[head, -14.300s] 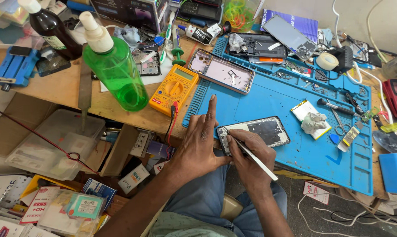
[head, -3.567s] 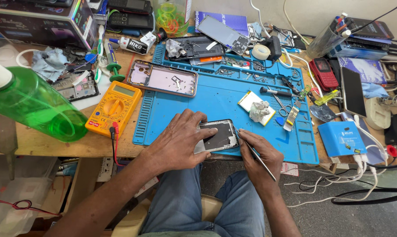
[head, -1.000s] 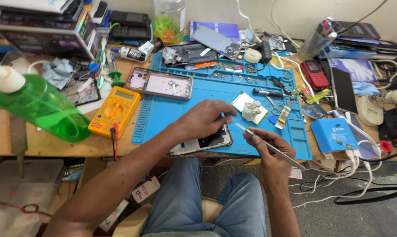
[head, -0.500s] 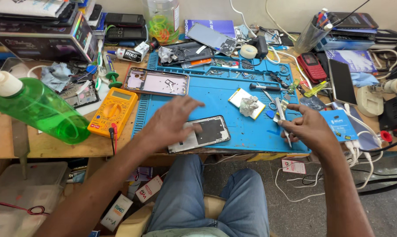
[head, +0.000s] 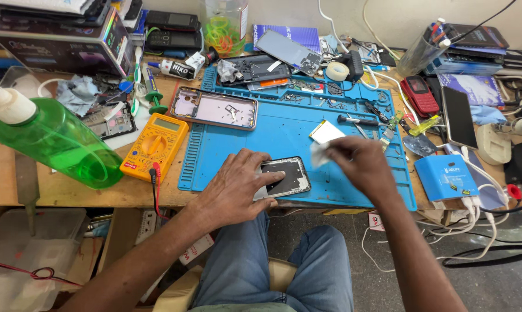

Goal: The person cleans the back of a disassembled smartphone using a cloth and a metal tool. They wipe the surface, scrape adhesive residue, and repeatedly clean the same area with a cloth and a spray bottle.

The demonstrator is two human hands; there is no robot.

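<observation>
My left hand lies flat on a dark phone at the near edge of the blue work mat, with its fingers over the phone's left half. Just right of the phone, my right hand pinches a small crumpled white wipe between thumb and fingers. A small white card rests on the mat right behind that hand.
A yellow multimeter and a green spray bottle sit to the left. A pink phone frame lies at the mat's back. Several phones, tape, tools and cables crowd the back and right. A blue box sits at right.
My right hand let go of the thin tool, reached to the right side of the mat and came back holding a white wipe. My left hand stayed on the phone.
</observation>
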